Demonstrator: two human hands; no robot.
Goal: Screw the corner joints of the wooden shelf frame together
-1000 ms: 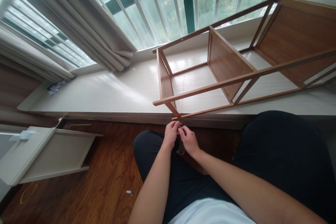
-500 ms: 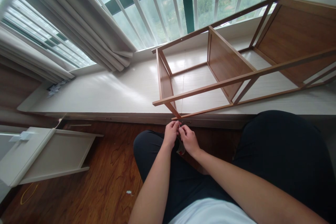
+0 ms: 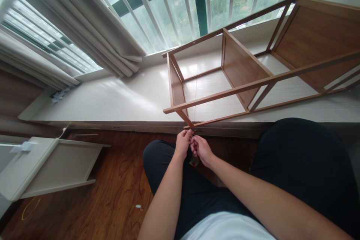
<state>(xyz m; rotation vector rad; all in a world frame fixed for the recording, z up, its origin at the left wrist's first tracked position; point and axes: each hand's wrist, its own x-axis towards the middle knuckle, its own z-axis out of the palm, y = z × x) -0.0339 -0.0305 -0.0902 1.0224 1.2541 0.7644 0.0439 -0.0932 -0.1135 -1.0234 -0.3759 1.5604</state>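
Two hands pinch a thin thread at the corner of a tipped wooden shelf frame.

The left hand (image 3: 182, 143) and right hand (image 3: 201, 150) meet fingertip to fingertip above the person's dark-trousered knee, both closed in a pinch on a thin pale thread (image 3: 195, 93) that runs straight up from them across the brown wooden shelf frame (image 3: 242, 67); what else they hold is too small to tell. The frame lies on its side on the glossy white window-sill ledge (image 3: 120, 97), its near corner just above the hands. A small red-and-white object (image 3: 194, 162) lies under the right hand. To the left, a white drawer-like panel (image 3: 53, 165) rests on the dark wood floor (image 3: 112, 195); grey curtains (image 3: 92, 26) hang over the barred window.
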